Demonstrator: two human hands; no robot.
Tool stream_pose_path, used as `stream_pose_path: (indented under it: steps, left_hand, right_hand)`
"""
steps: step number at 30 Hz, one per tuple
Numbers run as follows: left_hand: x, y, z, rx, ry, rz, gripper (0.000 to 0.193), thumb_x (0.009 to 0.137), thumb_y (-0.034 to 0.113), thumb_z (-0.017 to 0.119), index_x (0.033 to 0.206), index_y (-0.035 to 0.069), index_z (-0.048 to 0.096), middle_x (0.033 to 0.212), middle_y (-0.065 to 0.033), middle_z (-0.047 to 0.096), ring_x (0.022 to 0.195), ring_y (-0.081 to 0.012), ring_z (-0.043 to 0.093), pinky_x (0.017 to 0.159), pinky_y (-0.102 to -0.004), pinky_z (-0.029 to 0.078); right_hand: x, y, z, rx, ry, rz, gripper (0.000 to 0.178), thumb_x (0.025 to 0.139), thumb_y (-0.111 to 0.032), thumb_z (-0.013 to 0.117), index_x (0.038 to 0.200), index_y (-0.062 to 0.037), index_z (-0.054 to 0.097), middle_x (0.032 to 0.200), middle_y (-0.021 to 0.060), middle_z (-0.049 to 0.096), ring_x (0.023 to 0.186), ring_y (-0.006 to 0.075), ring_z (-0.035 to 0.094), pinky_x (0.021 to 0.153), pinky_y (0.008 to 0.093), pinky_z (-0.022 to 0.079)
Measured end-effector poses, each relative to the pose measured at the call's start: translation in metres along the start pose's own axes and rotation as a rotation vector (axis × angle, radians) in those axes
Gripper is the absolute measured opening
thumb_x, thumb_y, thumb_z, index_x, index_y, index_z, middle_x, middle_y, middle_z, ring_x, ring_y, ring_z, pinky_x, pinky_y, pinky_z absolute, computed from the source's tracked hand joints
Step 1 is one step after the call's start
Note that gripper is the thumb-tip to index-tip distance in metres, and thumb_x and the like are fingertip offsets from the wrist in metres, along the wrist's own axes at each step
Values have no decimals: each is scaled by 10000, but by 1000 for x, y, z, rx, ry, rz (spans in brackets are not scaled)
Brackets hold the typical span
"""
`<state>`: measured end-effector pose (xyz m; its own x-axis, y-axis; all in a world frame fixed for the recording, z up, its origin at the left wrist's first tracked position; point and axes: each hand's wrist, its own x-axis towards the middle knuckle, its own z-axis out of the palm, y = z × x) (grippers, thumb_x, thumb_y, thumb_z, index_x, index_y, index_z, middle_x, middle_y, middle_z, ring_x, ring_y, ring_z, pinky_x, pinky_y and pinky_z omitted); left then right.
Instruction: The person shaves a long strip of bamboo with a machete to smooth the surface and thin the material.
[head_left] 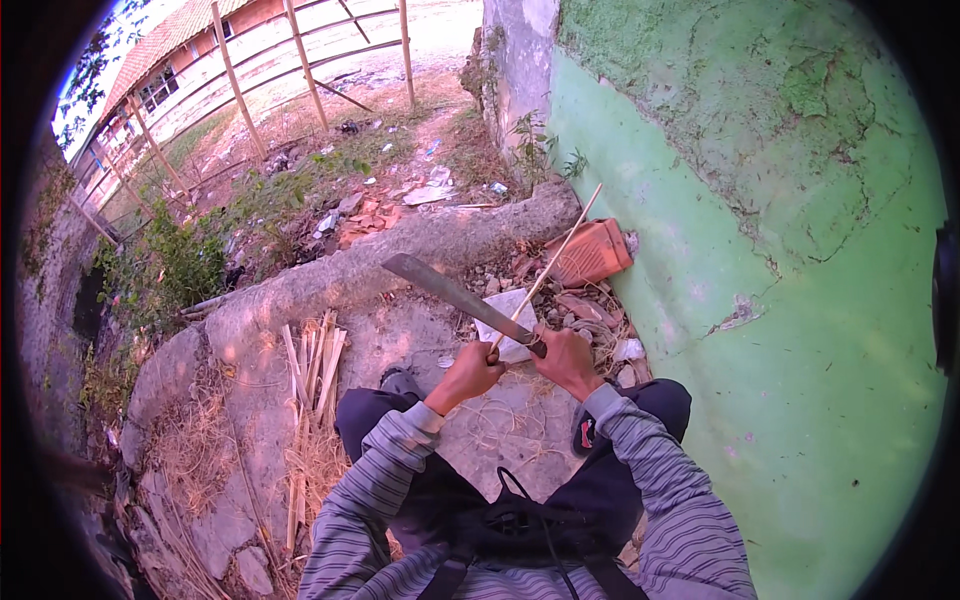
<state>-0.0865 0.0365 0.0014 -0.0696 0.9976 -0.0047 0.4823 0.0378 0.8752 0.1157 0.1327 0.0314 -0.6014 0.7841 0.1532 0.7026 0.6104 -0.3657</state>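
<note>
The right hand is clamped on the handle of a machete, heavy and stiff. The left hand pinches a thin bamboo strip, seemingly light and springy, at its lower end.

Long-sleeved knitted top with narrow grey and dark horizontal stripes — ribbed cuffs reached both wrists. Dark trousers covered the legs. Black strap harness with thin black cord lay across the chest — both hands were bare.
</note>
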Motion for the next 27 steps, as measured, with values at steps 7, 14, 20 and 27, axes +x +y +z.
stream_pose_path:
  steps: [7, 14, 20, 27]
  left_hand:
    - [-12, 25, -7, 38, -59, -26, 419, 888, 158, 746, 709, 8, 399, 639, -36, 304, 627, -138, 317, 540, -397, 314]
    - [-15, 19, -10, 7, -46, -15, 406, 873, 135, 718, 711, 10, 367, 634, -83, 328, 619, -164, 325, 544, -418, 329]
    - [-14, 18, -7, 15, -73, -13, 383, 857, 114, 692, 690, 7, 364, 613, -173, 418, 594, -225, 369, 553, -445, 368]
    - [-24, 17, -13, -4, -42, -41, 396, 872, 119, 712, 718, 24, 360, 615, -125, 403, 612, -196, 360, 554, -437, 367]
  right_hand:
    - [19, 32, -13, 21, 189, 65, 312, 813, -261, 737, 1083, -106, 755, 803, 208, 730, 769, 414, 730, 701, 528, 591]
    - [6, 12, -2, 14, 52, 16, 289, 816, -266, 728, 1068, -125, 742, 730, 187, 712, 732, 420, 727, 680, 513, 595]
    - [18, 54, 12, -45, 288, 17, 359, 825, -326, 750, 1139, -153, 748, 897, 189, 743, 777, 400, 719, 702, 489, 599]
    - [2, 3, 0, -24, -44, 77, 352, 816, -318, 742, 1113, -128, 745, 877, 204, 739, 809, 381, 730, 723, 506, 592]
